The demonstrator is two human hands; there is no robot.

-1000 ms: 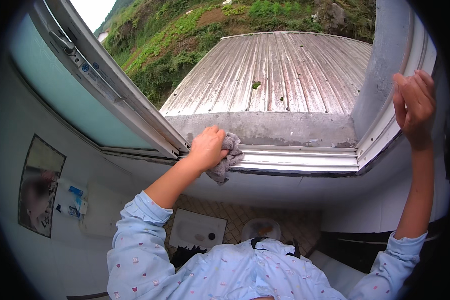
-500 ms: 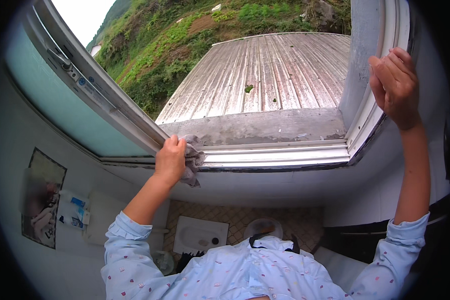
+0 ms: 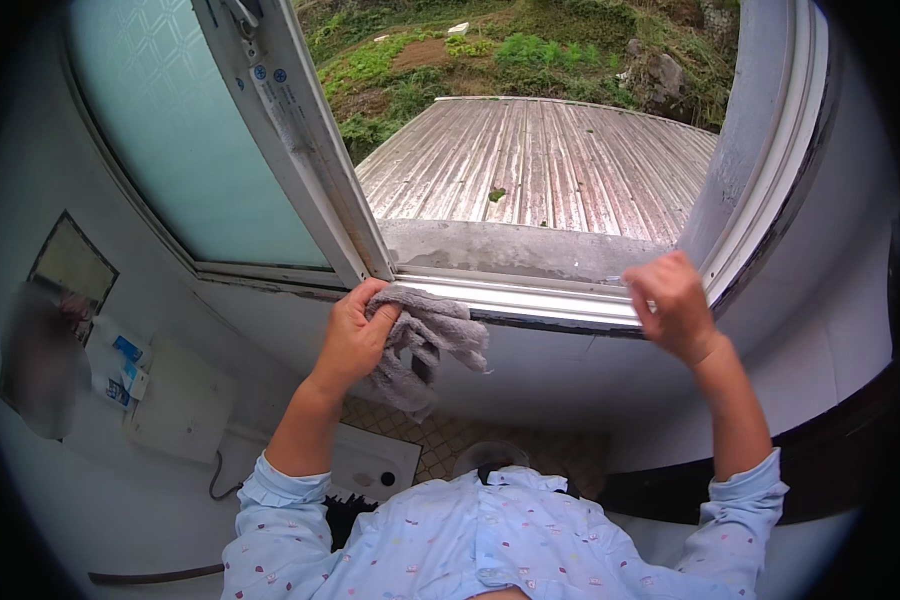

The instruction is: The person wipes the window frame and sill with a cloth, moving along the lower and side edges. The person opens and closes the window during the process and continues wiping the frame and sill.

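Gripping a crumpled grey cloth (image 3: 425, 340), the person's left hand (image 3: 355, 335) presses it against the lower window track (image 3: 530, 298), right at the foot of the white sash frame (image 3: 300, 140). The fingers are curled tight around the rag, and a loose end hangs down over the wall below. The right hand (image 3: 673, 305) holds nothing; its fingers are bent and rest on the track near the right-hand frame, apparently bracing.

Judging progress is hard. The bright strip of track between the two hands looks fairly clean, while a dark line of grime shows along the seal under the frosted pane (image 3: 180, 140) to the left, so that stretch seems left to do. The concrete ledge (image 3: 520, 250) outside looks stained and untouched.

By count: one cloth, two hands, one frosted pane slid aside, one open gap looking onto one corrugated roof (image 3: 540, 160).
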